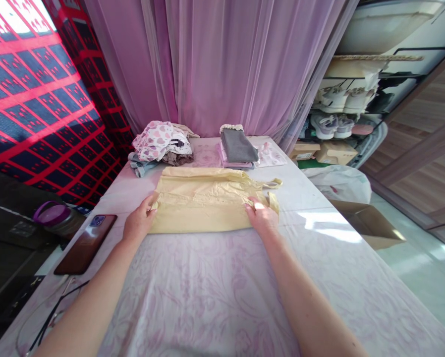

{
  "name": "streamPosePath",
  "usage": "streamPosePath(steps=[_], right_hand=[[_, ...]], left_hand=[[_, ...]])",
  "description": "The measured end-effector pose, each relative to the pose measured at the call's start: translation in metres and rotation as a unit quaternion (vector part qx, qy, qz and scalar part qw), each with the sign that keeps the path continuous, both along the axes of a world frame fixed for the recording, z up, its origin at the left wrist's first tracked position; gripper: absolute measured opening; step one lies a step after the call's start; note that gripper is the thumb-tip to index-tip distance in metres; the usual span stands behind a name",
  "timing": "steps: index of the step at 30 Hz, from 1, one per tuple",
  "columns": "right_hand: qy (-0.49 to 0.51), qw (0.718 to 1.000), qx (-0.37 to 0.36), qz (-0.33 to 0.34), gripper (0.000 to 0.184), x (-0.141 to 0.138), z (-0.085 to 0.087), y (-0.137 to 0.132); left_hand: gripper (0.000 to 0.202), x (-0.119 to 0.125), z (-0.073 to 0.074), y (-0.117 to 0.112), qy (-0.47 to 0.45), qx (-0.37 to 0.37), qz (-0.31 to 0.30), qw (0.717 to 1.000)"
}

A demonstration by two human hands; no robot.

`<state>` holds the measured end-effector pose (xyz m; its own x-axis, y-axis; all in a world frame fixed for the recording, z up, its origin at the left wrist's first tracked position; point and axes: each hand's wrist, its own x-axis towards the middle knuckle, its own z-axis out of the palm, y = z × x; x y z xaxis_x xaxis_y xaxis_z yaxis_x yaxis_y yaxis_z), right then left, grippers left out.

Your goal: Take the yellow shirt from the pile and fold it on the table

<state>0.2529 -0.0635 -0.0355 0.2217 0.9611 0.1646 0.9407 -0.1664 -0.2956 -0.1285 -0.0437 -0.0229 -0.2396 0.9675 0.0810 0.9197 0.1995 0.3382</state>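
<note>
A pale yellow garment lies folded flat on the table, which has a pink floral cover. A thin strap of the garment sticks out at its right side. My left hand grips the garment's left edge, with the fingers on top of the cloth. My right hand lies over its right end and holds the cloth there. Part of the garment is hidden under both hands.
Folded clothes stand at the far end: a heart-print pile and a grey item on pink cloth. A phone and a purple-lidded bottle lie left. A shoe rack and cardboard box stand right.
</note>
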Motion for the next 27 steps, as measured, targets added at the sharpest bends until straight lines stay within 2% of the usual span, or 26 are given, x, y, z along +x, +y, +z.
streamPosePath(steps=[3, 5, 7, 9, 11, 13, 15, 20, 24, 27], right_hand=[[0.002, 0.996, 0.088, 0.028, 0.038, 0.000, 0.000, -0.003], [0.000, 0.985, 0.158, 0.068, 0.035, -0.004, 0.000, -0.008], [0.006, 0.973, 0.197, 0.117, 0.032, -0.013, 0.001, -0.014], [0.014, 0.964, 0.200, 0.177, 0.029, -0.027, 0.002, -0.021], [0.018, 0.952, 0.185, 0.242, 0.026, -0.042, 0.000, -0.027], [0.022, 0.938, 0.167, 0.303, 0.022, -0.053, -0.003, -0.032], [0.024, 0.926, 0.154, 0.345, 0.018, -0.060, -0.006, -0.036], [0.027, 0.921, 0.147, 0.359, 0.016, -0.064, -0.011, -0.040], [0.027, 0.921, 0.142, 0.362, 0.018, -0.067, -0.011, -0.042], [0.033, 0.920, 0.136, 0.366, 0.020, -0.069, -0.012, -0.043]], left_hand=[[0.054, 0.005, 0.004, -0.008, 0.031, 0.007, 0.002, 1.000], [0.053, 0.011, 0.006, -0.014, 0.067, 0.048, -0.008, 0.997], [0.050, 0.018, 0.007, -0.019, 0.096, 0.104, -0.038, 0.989], [0.041, 0.024, 0.006, -0.022, 0.095, 0.135, -0.084, 0.983], [0.032, 0.028, 0.003, -0.021, 0.063, 0.135, -0.111, 0.983], [0.030, 0.026, -0.001, -0.021, 0.021, 0.133, -0.095, 0.986], [0.031, 0.018, -0.005, -0.024, -0.012, 0.140, -0.052, 0.989], [0.038, -0.007, -0.005, -0.037, -0.044, 0.093, 0.041, 0.994], [0.044, -0.010, -0.002, -0.044, -0.046, 0.040, 0.038, 0.997], [0.044, -0.006, -0.001, -0.046, -0.020, 0.031, 0.043, 0.998]])
